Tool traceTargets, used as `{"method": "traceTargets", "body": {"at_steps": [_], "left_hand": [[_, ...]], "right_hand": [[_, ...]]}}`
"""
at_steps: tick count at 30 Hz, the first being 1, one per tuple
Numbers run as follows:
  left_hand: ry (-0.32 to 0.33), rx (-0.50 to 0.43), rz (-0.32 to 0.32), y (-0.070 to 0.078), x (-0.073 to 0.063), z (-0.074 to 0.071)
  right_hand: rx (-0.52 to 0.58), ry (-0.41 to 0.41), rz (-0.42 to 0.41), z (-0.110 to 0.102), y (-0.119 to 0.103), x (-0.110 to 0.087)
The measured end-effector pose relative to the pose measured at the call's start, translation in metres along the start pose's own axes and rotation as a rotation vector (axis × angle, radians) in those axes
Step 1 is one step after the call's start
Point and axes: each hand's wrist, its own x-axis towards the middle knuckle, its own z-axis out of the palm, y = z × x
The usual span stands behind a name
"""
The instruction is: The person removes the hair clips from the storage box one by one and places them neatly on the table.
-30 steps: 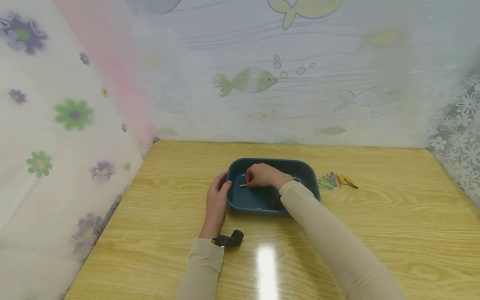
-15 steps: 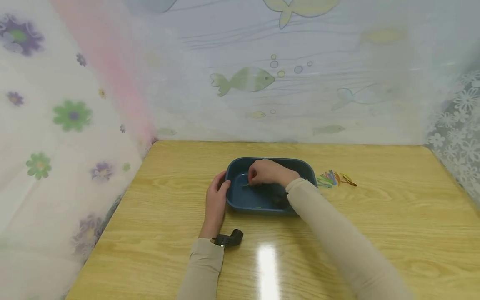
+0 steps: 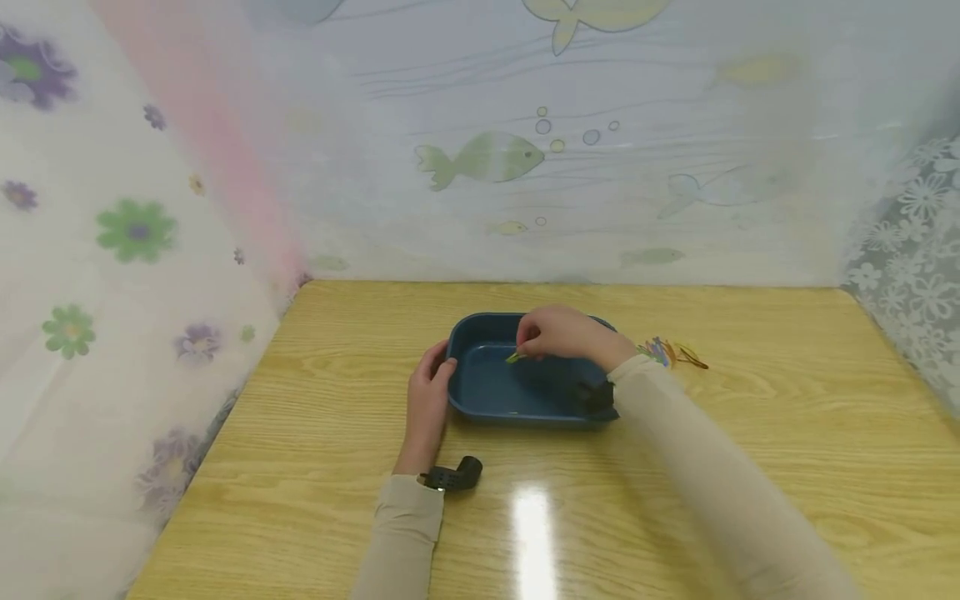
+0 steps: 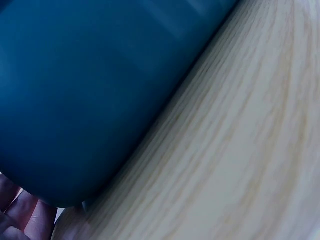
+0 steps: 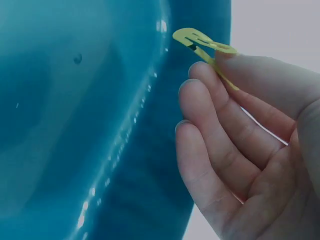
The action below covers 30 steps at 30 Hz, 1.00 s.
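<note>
A yellow snap hair clip [image 5: 186, 35] is pinched between thumb and fingers of my right hand [image 3: 566, 333]. In the head view the clip [image 3: 513, 358] hangs over the dark blue plastic basin [image 3: 487, 383]. My left hand [image 3: 427, 400] holds the basin's left end, its thumb at the rim and its fingers along the outer wall. Only a few fingertips of that hand show in the left wrist view, by the basin's corner. Part of the basin's right side is hidden behind my right wrist.
Several coloured hair clips [image 3: 672, 353] lie in a small pile on the wooden table [image 3: 337, 367], right of the basin. A black wrist camera [image 3: 453, 475] sticks out from my left wrist. A fish-patterned curtain [image 3: 480, 208] hangs behind the table.
My right hand has lifted the yellow hair clip from near the basin floor and moved to the right with it. The left hand keeps its hold on the basin.
</note>
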Motion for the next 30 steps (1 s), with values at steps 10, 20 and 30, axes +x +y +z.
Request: {"method": "traceTargets", "body": {"at_steps": [10, 20, 30], "left_hand": [[0.005, -0.017, -0.015, 0.000, -0.001, -0.001], [0.009, -0.003, -0.019, -0.001, -0.001, 0.002], [0.010, 0.008, -0.017, 0.002, -0.001, 0.002]], "right_hand": [[0.050, 0.108, 0.023, -0.012, 0.009, -0.034], [0.145, 0.341, 0.084, -0.018, 0.032, -0.080], [0.227, 0.628, 0.222, -0.009, 0.046, -0.130]]}}
